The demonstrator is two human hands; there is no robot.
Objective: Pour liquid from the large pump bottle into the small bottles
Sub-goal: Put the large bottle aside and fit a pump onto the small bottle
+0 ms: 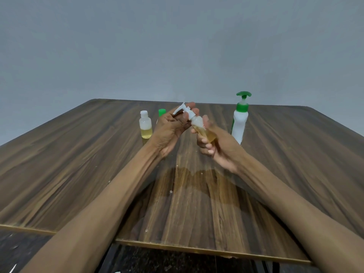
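Nearest on the tabletop [78, 174] lies a wet patch [197, 182]. Above it, right hand [218, 146] holds a small bottle [204, 133]; left hand [169, 129] pinches its white pump cap [185, 110], probably screwing it. Large pump bottle [240, 119] stands behind, untouched; refilling needs it next.

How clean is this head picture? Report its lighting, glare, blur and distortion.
Head view: lighting is soft and even, with only a faint shadow under the arms; a glossy patch glares on the table near its front; the left hand, right hand and small pump bottle look slightly soft; wide-angle distortion splays the table edges, and the large pump bottle leans.
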